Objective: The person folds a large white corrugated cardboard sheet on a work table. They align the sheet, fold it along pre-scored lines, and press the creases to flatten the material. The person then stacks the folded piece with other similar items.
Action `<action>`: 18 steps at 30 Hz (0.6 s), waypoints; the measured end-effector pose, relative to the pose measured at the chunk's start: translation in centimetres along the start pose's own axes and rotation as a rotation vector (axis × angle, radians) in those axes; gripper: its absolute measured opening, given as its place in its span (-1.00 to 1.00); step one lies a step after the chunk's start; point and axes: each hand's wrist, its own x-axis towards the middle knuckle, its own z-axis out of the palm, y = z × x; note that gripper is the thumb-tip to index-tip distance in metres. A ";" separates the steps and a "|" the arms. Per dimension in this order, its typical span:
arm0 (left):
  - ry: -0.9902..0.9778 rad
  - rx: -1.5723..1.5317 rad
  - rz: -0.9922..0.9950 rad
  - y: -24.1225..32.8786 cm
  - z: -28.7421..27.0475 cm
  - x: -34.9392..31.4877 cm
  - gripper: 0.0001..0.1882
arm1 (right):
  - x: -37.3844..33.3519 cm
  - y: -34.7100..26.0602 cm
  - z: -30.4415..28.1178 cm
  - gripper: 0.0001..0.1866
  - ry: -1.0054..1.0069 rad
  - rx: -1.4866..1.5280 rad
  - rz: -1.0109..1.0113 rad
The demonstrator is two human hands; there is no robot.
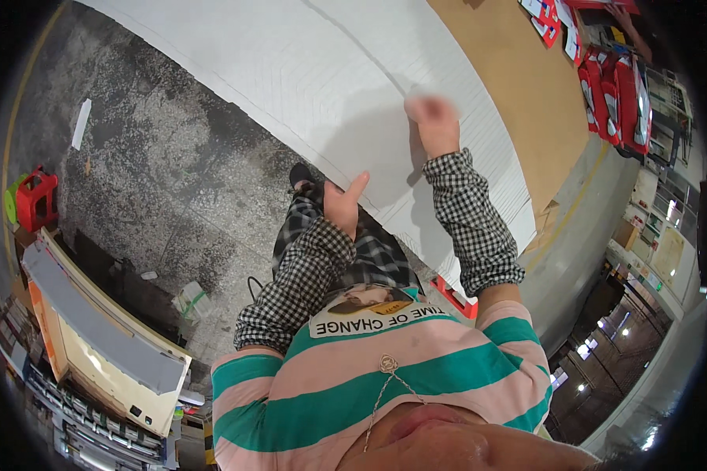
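From the head camera we look down on a tall stack of large white sheets [306,71], which fills the upper middle of the view and stands right in front of us. Our right hand [434,124] lies on the top sheet, motion-blurred, so we cannot tell whether its fingers grip anything. Our left hand [343,206] sits at the near edge of the stack, loosely curled with the thumb raised, clamped on nothing we can see. Both forearms wear checked sleeve covers. A brown board [518,86] lies beyond the stack to the right. A red stool [35,198] stands on the speckled floor [157,165], far left.
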 end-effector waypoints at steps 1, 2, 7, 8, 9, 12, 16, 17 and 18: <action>0.020 0.043 -0.002 0.2 -0.1 -0.1 -0.42 | 0.6 0.1 0.4 -0.49 0.023 -0.024 -0.075; 0.076 0.075 -0.020 0.3 -0.1 -0.1 -0.44 | 0.8 0.2 0.6 -0.52 0.047 -0.049 -0.149; 0.405 0.273 -0.053 -0.4 1.1 1.6 -0.48 | -2.7 -3.9 3.0 -0.59 0.332 -0.336 -0.415; 0.420 0.258 -0.065 -0.8 0.9 1.9 -0.46 | -2.3 -3.8 2.8 -0.59 0.245 -0.270 -0.357; 0.344 0.161 -0.094 0.0 1.0 1.4 -0.40 | -1.5 -3.3 2.2 -0.59 0.166 -0.204 -0.291; 0.179 0.439 0.061 -1.8 -1.8 1.8 -0.37 | -0.1 -3.5 2.0 -0.60 0.052 -0.142 -0.258; 0.151 -0.067 -0.098 0.9 -0.1 1.3 -0.43 | 0.1 -3.3 2.8 -0.54 0.109 -0.195 -0.314; 0.134 -0.081 -0.046 1.2 -0.5 1.4 -0.47 | 2.4 -2.6 1.8 -0.50 -0.011 -0.293 -0.249; 0.092 0.033 0.029 1.9 -1.1 1.5 -0.53 | 5.0 -1.2 0.9 -0.49 0.136 -0.297 -0.228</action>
